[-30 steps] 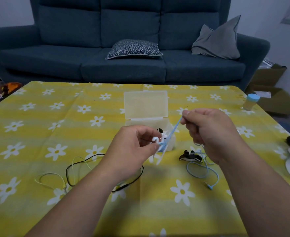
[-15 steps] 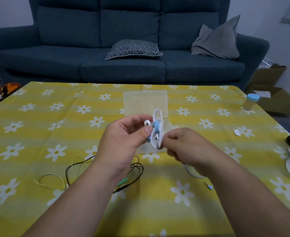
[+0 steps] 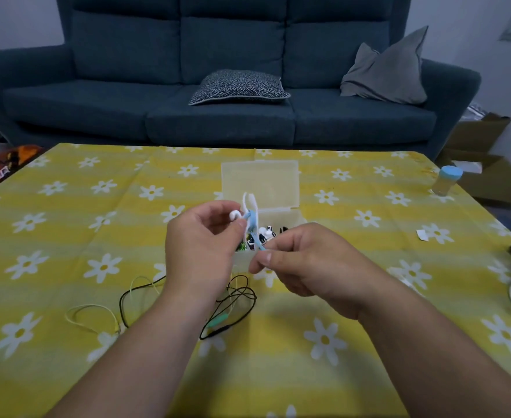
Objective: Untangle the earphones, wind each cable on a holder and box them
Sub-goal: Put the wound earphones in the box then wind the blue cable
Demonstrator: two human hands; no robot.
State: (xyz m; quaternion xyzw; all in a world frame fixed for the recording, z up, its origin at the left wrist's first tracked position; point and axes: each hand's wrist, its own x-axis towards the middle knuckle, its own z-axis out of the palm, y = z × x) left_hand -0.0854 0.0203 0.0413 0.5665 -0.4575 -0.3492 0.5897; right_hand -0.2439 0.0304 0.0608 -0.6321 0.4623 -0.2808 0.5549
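Observation:
My left hand (image 3: 201, 245) pinches a white cable holder (image 3: 252, 206) with blue earphone cable (image 3: 252, 219) wound on it, held up over the table. My right hand (image 3: 296, 260) pinches the free end of that blue cable just below the holder. Behind the hands stands a clear plastic box (image 3: 260, 182) with its lid up; black-and-white holders (image 3: 268, 232) lie inside. A black earphone cable (image 3: 236, 300) and a pale yellow-green cable (image 3: 91, 315) lie tangled on the yellow flowered tablecloth (image 3: 67, 236) under my left forearm.
A small jar with a blue lid (image 3: 447, 181) stands at the table's right edge. A scrap of white paper (image 3: 421, 235) lies to the right. A blue sofa (image 3: 218, 86) with cushions fills the back; cardboard boxes (image 3: 486, 164) sit on the floor at right.
My right hand came down from the raised, stretched cable to just under the holder. More blue cable is wound on the holder, and the loose blue loop on the table is gone.

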